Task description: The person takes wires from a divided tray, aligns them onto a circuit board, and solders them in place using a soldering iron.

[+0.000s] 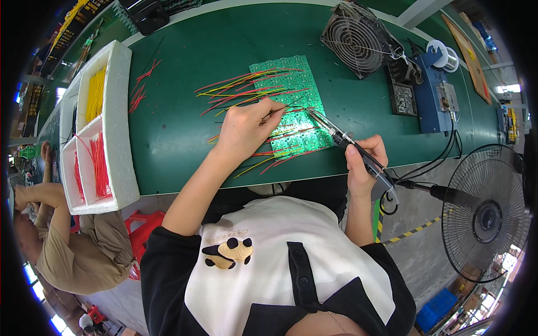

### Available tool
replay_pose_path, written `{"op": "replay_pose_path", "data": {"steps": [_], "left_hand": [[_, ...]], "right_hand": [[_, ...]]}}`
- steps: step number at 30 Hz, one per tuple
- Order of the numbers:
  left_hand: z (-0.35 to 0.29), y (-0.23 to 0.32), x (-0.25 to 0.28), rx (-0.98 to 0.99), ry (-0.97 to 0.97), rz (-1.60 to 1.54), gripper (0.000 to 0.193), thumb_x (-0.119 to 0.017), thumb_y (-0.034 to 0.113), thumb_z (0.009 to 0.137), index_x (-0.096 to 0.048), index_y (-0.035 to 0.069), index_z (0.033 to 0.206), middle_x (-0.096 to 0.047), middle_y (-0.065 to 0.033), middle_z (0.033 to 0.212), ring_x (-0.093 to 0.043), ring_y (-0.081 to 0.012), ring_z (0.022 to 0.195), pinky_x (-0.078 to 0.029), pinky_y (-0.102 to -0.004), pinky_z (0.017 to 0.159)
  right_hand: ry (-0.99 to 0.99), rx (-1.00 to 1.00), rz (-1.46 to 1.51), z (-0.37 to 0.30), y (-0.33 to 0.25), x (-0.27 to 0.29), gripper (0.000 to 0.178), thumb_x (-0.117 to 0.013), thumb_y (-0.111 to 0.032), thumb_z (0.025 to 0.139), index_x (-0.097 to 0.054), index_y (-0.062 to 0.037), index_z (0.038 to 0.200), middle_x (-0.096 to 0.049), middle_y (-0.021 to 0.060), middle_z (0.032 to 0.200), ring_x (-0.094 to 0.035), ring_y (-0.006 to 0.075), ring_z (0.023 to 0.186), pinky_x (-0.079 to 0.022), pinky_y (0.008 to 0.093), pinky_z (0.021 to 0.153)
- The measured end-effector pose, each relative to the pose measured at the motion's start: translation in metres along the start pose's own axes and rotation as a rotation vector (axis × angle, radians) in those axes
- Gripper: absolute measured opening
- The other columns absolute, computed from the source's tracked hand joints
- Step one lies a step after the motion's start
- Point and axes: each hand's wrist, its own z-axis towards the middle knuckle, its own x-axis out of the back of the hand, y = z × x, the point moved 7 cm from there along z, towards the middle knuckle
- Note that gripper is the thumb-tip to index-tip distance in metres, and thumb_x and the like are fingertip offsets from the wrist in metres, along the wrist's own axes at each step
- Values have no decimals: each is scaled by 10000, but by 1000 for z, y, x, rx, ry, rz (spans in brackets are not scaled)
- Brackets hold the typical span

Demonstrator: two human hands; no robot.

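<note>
A green panel of small circuit boards (311, 84) lies on the green bench, with red and yellow wires (238, 95) reaching out from it to the left. My left hand (246, 126) rests over the panel's left part, thumb and fingertips pinched on a thin wire whose colour is hard to make out. In my right hand (367, 162) is a soldering iron (334, 132), held like a pen. Its tip meets the panel just right of my left fingertips. Whether the tip touches a pad or the wire end is too small to tell.
A white foam box (123, 129) of yellow and red wires stands at the left, loose red wires (140, 92) beside it. At the back right are a square fan (358, 39) and a blue soldering station (430, 98) with a solder spool (443, 56). Another person (84, 252) sits at left.
</note>
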Motion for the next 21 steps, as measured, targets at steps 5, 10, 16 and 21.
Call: {"op": "replay_pose_path", "data": {"steps": [5, 10, 16, 21], "left_hand": [[0, 2, 0, -2, -10, 4, 84, -674, 77, 749, -609, 49, 795, -601, -64, 588, -587, -152, 495, -444, -262, 440], [-1, 0, -1, -4, -16, 4, 102, -686, 37, 741, -654, 31, 837, -621, -53, 619, -544, -66, 477, -417, -199, 457], [0, 1, 0, -5, -8, -2, 93, -680, 42, 748, -656, 33, 837, -626, -59, 630, -554, -74, 481, -427, -200, 463], [0, 3, 1, -22, 0, -3, 100, -669, 73, 754, -628, 45, 840, -618, -73, 631, -604, -168, 526, -467, -268, 464]], "right_hand": [[3, 0, -2, 0, -1, 0, 167, -645, -13, 777, -478, -17, 791, -550, 5, 623, -428, 5, 522, -309, 156, 489], [18, 7, -22, 1, -1, 0, 169, -643, -19, 780, -474, -16, 792, -527, -9, 600, -411, 1, 503, -296, 156, 472], [25, 18, 11, 1, 0, 1, 172, -639, -17, 783, -467, -17, 795, -513, -19, 579, -398, -2, 481, -276, 153, 445], [5, -7, -13, 2, 0, -3, 170, -643, -12, 780, -474, -14, 798, -526, -12, 594, -407, -3, 495, -286, 154, 458]]}}
